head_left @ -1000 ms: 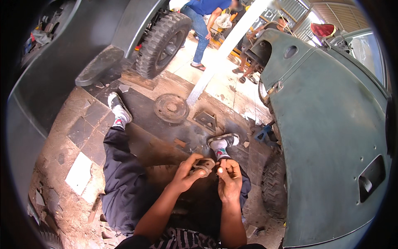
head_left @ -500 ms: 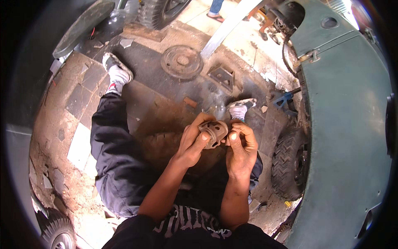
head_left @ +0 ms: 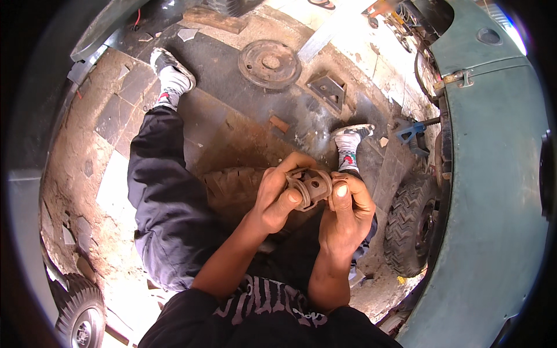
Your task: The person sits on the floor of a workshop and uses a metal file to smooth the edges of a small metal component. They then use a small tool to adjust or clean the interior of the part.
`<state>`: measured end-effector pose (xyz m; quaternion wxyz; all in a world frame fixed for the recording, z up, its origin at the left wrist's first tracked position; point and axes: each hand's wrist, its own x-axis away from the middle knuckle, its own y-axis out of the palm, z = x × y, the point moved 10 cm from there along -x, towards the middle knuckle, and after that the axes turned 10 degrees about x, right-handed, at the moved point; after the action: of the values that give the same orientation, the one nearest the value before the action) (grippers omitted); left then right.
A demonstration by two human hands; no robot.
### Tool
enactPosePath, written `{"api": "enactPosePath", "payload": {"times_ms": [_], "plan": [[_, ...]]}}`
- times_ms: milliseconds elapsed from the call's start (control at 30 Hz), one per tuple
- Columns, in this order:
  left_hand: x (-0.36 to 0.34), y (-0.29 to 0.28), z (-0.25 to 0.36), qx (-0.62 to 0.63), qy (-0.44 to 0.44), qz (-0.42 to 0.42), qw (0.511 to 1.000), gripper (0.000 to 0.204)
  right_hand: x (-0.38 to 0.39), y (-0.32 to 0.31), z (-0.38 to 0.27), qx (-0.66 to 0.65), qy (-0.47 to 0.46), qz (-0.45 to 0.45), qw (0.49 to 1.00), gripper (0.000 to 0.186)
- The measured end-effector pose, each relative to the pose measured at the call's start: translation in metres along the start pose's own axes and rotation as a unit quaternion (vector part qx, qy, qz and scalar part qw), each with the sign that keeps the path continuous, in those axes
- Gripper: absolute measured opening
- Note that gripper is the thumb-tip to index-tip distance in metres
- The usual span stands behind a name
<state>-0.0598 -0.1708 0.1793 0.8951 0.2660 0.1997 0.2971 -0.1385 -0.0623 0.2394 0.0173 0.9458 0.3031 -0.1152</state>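
Observation:
A brown, rusty metal housing (head_left: 316, 184), rounded and with holes in its wall, is held up between my two hands over my lap. My left hand (head_left: 276, 200) is closed around its left end, the thumb pressed on the rim. At its right edge my right hand (head_left: 347, 213) is closed in a pinch, thumb against bent fingers. A small brown piece shows at those fingertips, mostly covered; its kind cannot be made out. The right fingertips appear to touch the housing's edge.
Between my legs lies a dusty, ridged, tyre-like thing (head_left: 229, 188). Ahead are a rusty round disc (head_left: 270, 64), a metal bracket (head_left: 328, 90) and a brick fragment (head_left: 279, 123). To my right stand a knobbly tyre (head_left: 406, 226), a blue stand (head_left: 411, 132) and a green vehicle panel (head_left: 493, 191).
The view has shifted, so the floor sits lower and further right in the picture. The housing has turned slightly in my left hand, and my right fingertips are closer against its edge.

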Motion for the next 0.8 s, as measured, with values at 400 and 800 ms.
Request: {"api": "enactPosePath", "payload": {"times_ms": [400,800], "plan": [[-0.004,0.004,0.012,-0.034,0.081,-0.003,0.996,0.089,-0.003,0.009,0.015,-0.101,0.104,-0.035,0.989,0.021],[-0.002,0.008,0.003,-0.029,0.049,-0.005,0.998,0.092,-0.009,0.012,0.012,-0.156,0.117,0.015,0.981,0.019]]}}
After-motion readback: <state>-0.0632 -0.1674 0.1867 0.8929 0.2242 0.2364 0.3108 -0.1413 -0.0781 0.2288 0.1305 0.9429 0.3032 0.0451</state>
